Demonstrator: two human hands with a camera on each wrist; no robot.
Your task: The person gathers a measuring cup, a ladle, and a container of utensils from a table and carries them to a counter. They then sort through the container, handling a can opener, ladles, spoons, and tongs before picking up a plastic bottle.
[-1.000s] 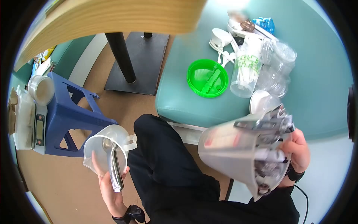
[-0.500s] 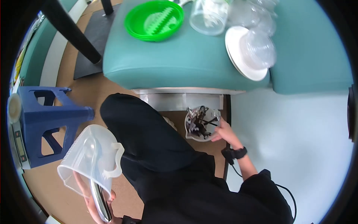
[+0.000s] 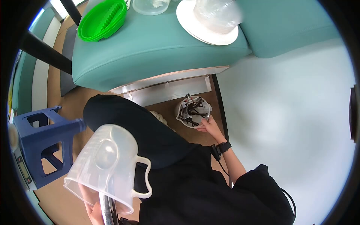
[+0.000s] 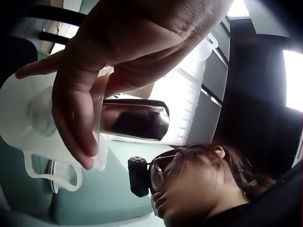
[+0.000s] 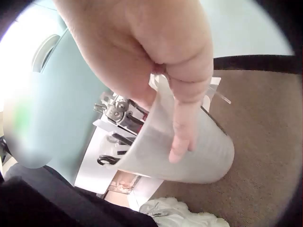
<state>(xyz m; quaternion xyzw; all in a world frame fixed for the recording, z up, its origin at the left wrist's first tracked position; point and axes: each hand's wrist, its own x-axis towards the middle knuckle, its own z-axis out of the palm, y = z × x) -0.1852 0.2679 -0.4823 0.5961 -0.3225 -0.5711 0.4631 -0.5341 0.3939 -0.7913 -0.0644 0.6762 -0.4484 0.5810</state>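
My left hand grips the rim of a translucent jug with a looped handle, tilted with its mouth toward me. A shiny metal utensil sticks out of its mouth beside my fingers. Low by the bench, my right hand pinches the rim of a whitish container, fingers along its outer wall. It holds several metal and dark utensils. Whether its base touches the floor, I cannot tell.
Green bowls, white plates and clear plastic containers lie on the teal bench. A blue stool and a scale are at the left. A whitish crumpled bag lies near the right container.
My right hand has lowered the utensil container from beside the bench top to near the floor. The left jug has turned mouth-down and come closer to the head camera. The head view has shifted.
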